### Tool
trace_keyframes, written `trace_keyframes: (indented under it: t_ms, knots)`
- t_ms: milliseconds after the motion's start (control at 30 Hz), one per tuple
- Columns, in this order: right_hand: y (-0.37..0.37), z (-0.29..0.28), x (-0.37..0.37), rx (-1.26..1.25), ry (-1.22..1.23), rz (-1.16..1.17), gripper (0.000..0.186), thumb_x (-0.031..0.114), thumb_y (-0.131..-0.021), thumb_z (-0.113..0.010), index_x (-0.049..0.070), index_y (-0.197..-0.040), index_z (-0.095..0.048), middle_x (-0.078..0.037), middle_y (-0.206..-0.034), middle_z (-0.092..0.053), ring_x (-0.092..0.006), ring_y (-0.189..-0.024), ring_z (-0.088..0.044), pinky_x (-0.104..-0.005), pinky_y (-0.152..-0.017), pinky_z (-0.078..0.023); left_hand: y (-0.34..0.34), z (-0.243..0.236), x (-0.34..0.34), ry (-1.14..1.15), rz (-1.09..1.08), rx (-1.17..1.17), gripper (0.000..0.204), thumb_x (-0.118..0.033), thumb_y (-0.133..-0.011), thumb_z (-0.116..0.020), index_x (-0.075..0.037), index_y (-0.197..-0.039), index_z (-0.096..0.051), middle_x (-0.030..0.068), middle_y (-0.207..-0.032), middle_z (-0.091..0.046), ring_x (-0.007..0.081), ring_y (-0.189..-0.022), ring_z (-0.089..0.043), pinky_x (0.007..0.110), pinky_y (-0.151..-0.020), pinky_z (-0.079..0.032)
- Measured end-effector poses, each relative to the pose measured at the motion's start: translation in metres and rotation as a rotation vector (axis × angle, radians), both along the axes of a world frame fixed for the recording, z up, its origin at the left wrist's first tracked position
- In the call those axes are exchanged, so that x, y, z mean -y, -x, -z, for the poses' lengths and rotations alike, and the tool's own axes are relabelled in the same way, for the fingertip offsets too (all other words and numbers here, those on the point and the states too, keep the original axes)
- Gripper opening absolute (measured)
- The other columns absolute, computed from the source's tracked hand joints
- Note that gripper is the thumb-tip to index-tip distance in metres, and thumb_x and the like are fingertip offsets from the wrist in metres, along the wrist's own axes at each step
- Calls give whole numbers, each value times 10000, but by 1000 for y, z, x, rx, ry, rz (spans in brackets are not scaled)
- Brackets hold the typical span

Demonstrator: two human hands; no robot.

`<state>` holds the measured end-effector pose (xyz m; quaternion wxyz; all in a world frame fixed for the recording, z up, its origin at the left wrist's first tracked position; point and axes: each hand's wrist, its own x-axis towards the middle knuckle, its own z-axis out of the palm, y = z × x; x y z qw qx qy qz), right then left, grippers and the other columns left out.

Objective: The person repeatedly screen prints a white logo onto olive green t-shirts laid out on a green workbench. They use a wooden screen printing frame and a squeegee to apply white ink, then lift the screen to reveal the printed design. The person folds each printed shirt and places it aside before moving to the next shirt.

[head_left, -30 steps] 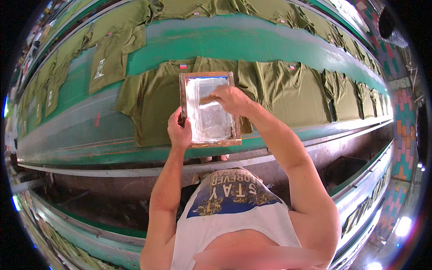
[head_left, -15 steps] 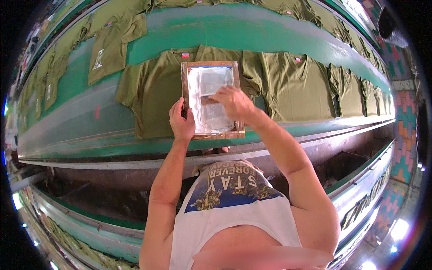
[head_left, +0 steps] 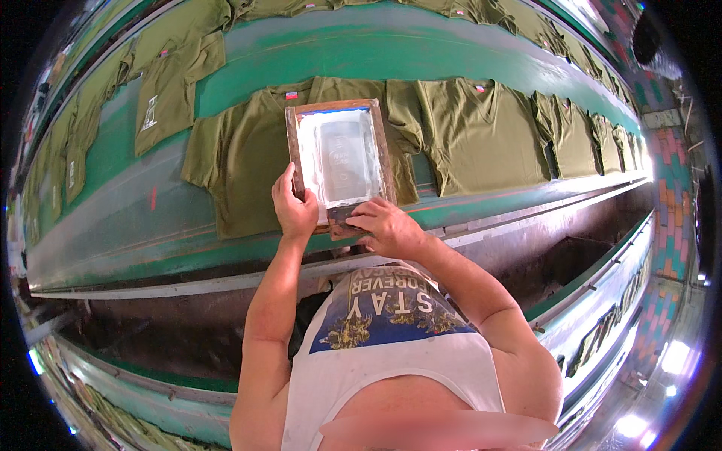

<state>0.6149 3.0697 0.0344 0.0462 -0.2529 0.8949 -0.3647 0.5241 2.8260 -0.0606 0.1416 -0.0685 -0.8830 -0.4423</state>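
A wooden-framed printing screen (head_left: 293, 135) lies on an olive T-shirt (head_left: 241, 165) spread on the long green table. Its pale mesh (head_left: 342, 161) shows a faint stencil in the middle, with white ink smeared around it. My left hand (head_left: 295, 209) grips the lower left side of the frame, thumb on top. At the near end of the screen, my right hand (head_left: 392, 230) is closed on a small dark brown squeegee (head_left: 342, 216). The fingers partly cover the squeegee and the frame's near right corner.
More olive T-shirts (head_left: 485, 143) lie in a row to the right. Others at the far left, such as one shirt (head_left: 169, 98), bear white prints. Along the table's near edge runs a metal rail (head_left: 481, 244), with a dark trough (head_left: 188, 323) below it.
My right hand has drawn the squeegee from mid-screen toward me to the near end, uncovering the stencil. My left hand stays on the frame. The whole view has shifted slightly.
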Motion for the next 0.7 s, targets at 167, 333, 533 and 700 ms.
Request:
trace_keyframes:
  t_ms: [167, 333, 533, 700]
  knots:
    - [2, 2, -24, -75, 115, 367, 515, 62, -909, -869, 23, -1404, -734, -198, -1408, -702, -407, -1285, -674, -482, -1114, -558, 0, 0, 5, 39, 58, -88, 597, 21, -891, -724, -27, -1483, -668, 256, -1398, -684, 464, -1314, -624, 563, -1157, -499]
    - [8, 34, -49, 173, 440, 723, 570, 81, -1017, -799, -19, -1548, -618, -203, -1481, -679, -299, -1328, -682, -421, -1148, -551, -17, -2, 10, 4, 80, -248, 504, 18, -923, -738, -33, -1424, -716, 266, -1392, -671, 472, -1318, -621, 553, -1150, -501]
    - [9, 65, -70, 546, 682, 629, 680, 274, -1050, -838, -41, -1597, -585, -147, -1330, -755, -194, -1190, -690, -389, -1050, -583, -25, -19, 2, -16, 48, -312, 471, 33, -962, -737, -10, -1430, -713, 260, -1447, -624, 437, -1288, -672, 487, -1068, -582]
    - [-6, 48, -124, 458, 865, 567, 692, 261, -1044, -843, 4, -1627, -574, -131, -1405, -683, -178, -1199, -673, -375, -1056, -572, -37, -42, -59, -216, 40, -164, 512, 69, -986, -717, -5, -1491, -677, 188, -1513, -570, 299, -1324, -679, 373, -1022, -616]
